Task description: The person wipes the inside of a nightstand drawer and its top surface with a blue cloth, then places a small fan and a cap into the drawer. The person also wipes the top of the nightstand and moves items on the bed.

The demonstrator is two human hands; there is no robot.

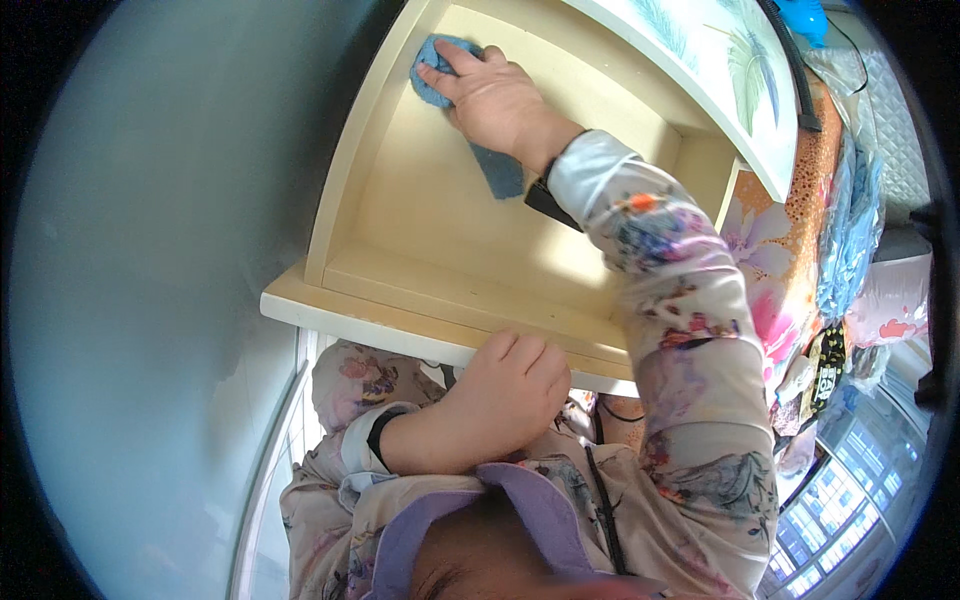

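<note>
A cream wooden drawer stands pulled out in front of me. Inside it, at the far left corner, my right hand presses a blue cloth against the bottom and side wall. Part of the cloth hangs out below the palm as a darker flap. My right forearm crosses over the drawer's right side. At the near edge, my left hand is curled against the drawer front. Its fingertips are hidden, so a handle under them cannot be made out.
A white top with a feather pattern overhangs the drawer's far side. Along the left runs a smooth grey-blue surface. To the right are a flowered orange cloth, blue plastic bags and a window.
</note>
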